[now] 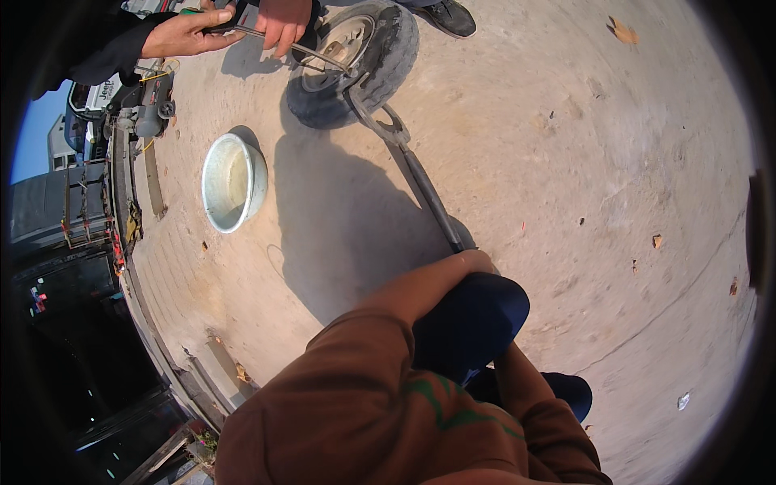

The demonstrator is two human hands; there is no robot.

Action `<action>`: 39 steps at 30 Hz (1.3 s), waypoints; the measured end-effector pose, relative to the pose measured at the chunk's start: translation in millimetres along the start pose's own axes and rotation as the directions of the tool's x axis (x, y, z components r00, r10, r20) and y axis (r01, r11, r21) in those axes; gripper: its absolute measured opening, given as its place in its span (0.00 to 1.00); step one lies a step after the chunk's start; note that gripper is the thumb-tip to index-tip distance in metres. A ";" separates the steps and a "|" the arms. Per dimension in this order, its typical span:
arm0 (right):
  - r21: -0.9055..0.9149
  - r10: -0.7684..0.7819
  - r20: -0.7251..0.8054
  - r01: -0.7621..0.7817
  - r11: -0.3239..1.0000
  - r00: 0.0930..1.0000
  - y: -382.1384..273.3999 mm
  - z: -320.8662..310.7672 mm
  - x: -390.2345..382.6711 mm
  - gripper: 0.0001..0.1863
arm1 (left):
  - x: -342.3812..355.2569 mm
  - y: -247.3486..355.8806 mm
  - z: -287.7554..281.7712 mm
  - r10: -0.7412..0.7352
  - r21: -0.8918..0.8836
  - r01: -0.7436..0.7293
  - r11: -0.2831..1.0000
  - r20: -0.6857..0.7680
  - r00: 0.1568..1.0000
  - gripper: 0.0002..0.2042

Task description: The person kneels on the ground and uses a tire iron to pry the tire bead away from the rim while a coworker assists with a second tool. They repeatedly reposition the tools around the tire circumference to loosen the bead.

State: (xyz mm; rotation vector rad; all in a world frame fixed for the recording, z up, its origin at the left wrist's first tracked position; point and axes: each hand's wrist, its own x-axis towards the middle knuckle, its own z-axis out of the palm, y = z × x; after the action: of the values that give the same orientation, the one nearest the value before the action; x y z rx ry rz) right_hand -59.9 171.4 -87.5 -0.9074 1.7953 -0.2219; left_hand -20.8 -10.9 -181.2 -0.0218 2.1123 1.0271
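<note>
Left hand (478, 260) beside a knee in dark-blue cloth (477, 315), at the near end of a long dark-grey metal bar with a forked, looped head (428, 190). Its fingers do not show clearly; cannot tell whether they are closed on the bar. Right hand hidden behind the knee, fingers out of sight; only the bare right forearm (519, 376) and brown sleeve show.

Bar slants away to a black rubber tyre on a pale round metal rim (392, 61), upper middle of the view, on the ground. The bar's head meets the tyre's near edge. A co-worker's hand (182, 34) grips the handle of a slim grey metal rod (279, 47), which reaches across the rim; the co-worker's other hand (283, 23) is close by. A dark shoe (449, 18) just beyond the tyre.

Surface: pale tan concrete (566, 178), sunlit, dusty, stained, with a long crack at lower right. Hard shadow left of the bar. Scattered brown dry leaves (622, 31); a crumpled silvery scrap (684, 401) at far right.

Left of the shadow, a round pale blue-green basin (257, 182). Surroundings, outdoors: grey cylindrical tank on wheels (149, 120), parked vehicle (94, 99), dark glassy frontage (77, 347), blue sky at the left rim.
</note>
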 end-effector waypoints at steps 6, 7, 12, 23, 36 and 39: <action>-0.043 0.001 0.001 -0.001 0.999 1.000 0.3 -3.5 -0.8 0.15 | 9.5 -2.2 -0.2 0.038 -0.028 -0.039 0.999 -0.020 0.999 0.17; -0.047 -0.002 0.000 0.002 0.999 1.000 0.4 -4.0 -0.9 0.15 | 7.7 -1.0 -1.6 0.061 0.017 -0.060 0.998 -0.025 0.998 0.17; -0.068 -0.005 -0.017 0.003 0.998 1.000 0.2 -4.6 1.6 0.15 | -13.3 8.4 -13.8 -0.001 -0.077 -0.006 0.997 -0.087 0.996 0.17; -0.123 -0.020 -0.040 0.015 0.992 0.999 -0.4 -0.3 -3.0 0.15 | -46.1 25.8 -33.9 0.098 0.106 -0.077 0.991 -0.216 0.972 0.11; -0.079 -0.037 -0.049 0.033 0.996 0.998 -25.5 23.5 15.6 0.15 | -123.8 -1.4 -110.5 -0.117 0.616 0.119 0.779 -0.043 0.992 0.08; -0.062 -0.030 -0.043 0.028 0.998 0.999 -30.4 23.9 19.0 0.15 | -124.2 1.7 -116.3 -0.105 0.655 0.081 0.751 -0.003 0.994 0.12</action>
State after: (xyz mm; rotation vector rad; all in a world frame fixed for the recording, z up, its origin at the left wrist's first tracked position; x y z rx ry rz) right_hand -27.6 143.8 -94.8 -0.9797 1.8387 -0.2073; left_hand -7.9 -125.3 -55.8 0.2338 2.3042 0.1735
